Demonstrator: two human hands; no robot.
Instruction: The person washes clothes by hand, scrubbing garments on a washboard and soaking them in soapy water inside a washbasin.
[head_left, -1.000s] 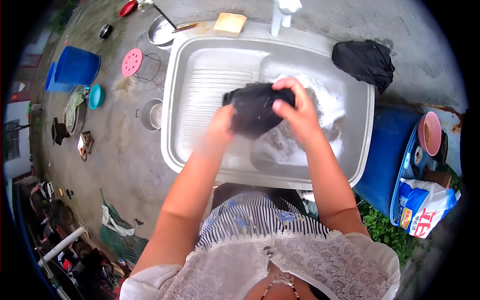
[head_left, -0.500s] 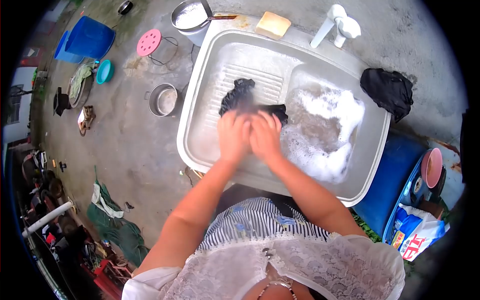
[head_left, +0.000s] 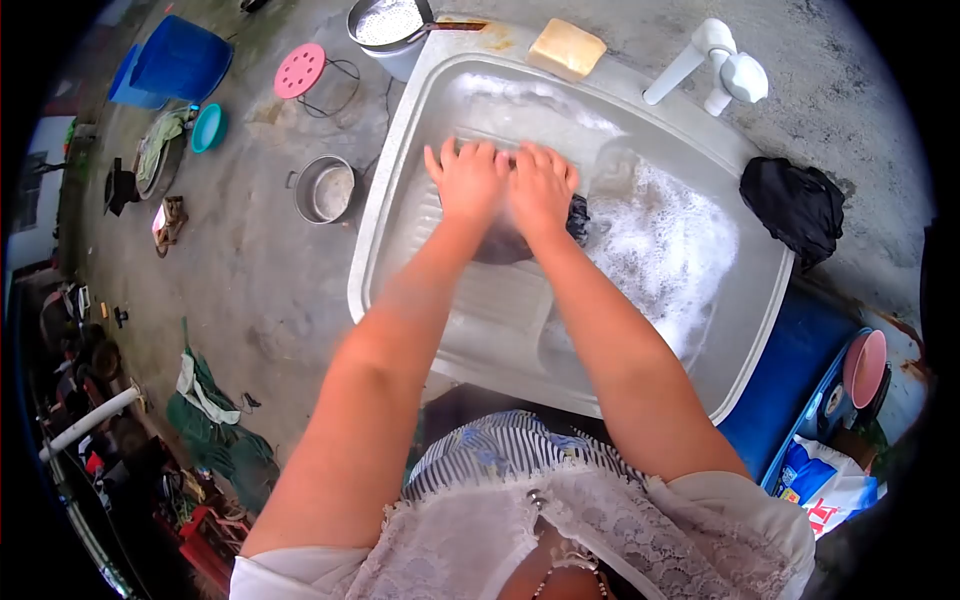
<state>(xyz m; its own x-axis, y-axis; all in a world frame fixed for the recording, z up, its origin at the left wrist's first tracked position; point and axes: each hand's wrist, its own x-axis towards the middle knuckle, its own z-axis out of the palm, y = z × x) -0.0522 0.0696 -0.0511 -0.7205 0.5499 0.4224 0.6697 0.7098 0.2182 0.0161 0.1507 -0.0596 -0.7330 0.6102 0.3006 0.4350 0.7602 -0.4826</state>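
Note:
A wet black cloth (head_left: 500, 247) lies on the ribbed washboard side of a grey sink (head_left: 455, 345), partly hidden under my hands and wrists. My left hand (head_left: 470, 182) presses down on it with bent fingers, the little finger sticking out to the side. Close beside it, my right hand (head_left: 540, 190) is curled over the same cloth, and a dark crumpled end shows past its outer edge. Both arms reach forward. Foamy water (head_left: 665, 235) fills the basin right of the washboard.
On the sink's back rim rests a soap bar (head_left: 567, 48), left of the white tap (head_left: 715, 60). A black bundle (head_left: 793, 208) lies at the right rim. Left on the ground are a metal pot (head_left: 325, 190), a pink stool (head_left: 300, 70) and blue tubs (head_left: 182, 58).
Both hands have pushed forward, up the washboard away from my body, carrying the cloth along. Suds now show along the washboard's far edge.

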